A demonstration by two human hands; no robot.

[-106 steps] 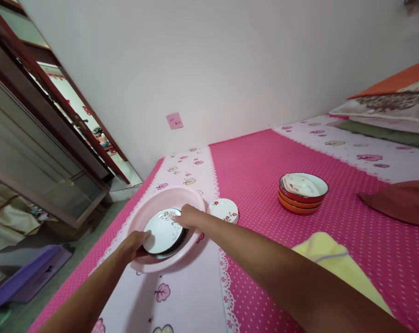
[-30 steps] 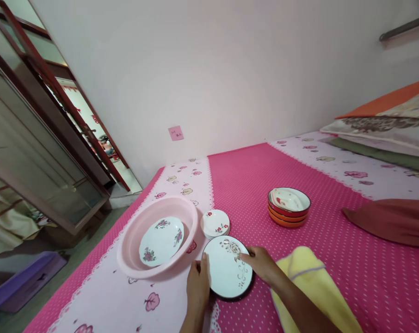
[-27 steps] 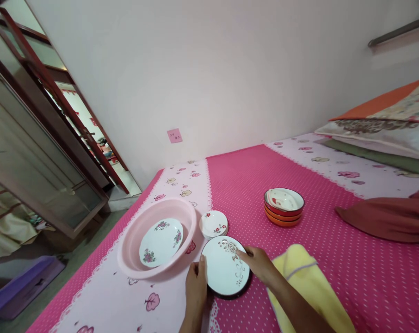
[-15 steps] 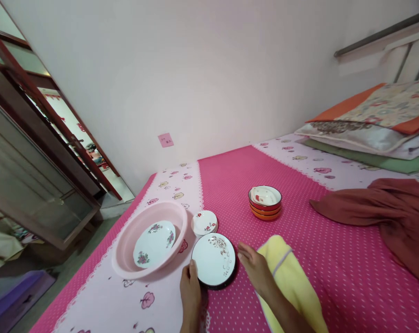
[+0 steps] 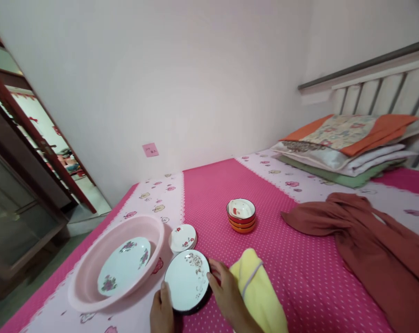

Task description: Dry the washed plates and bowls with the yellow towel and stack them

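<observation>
While the black-rimmed plate (image 5: 187, 286) rests on the bed (image 5: 292, 263), left hand (image 5: 162, 311) and right hand (image 5: 226, 298) clasp its rim. Any lift likely needs level hands.

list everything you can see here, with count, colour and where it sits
black-rimmed plate: 1, white, bed's near edge
basin: 1, pink, left of that plate
floral plate: 1, white, inside basin
saucers: small stack, white with red flowers, beside basin
bowls: stack, orange and red, mid bed
yellow cloth: 1, right of plate
brown cloth: 1, bed's right side
folded bedding: pile, orange, white, green, by headboard
bedspread: 1, pink dotted
left hand: thumb over black-rimmed plate's left rim
right hand: fingers against its right rim
</observation>
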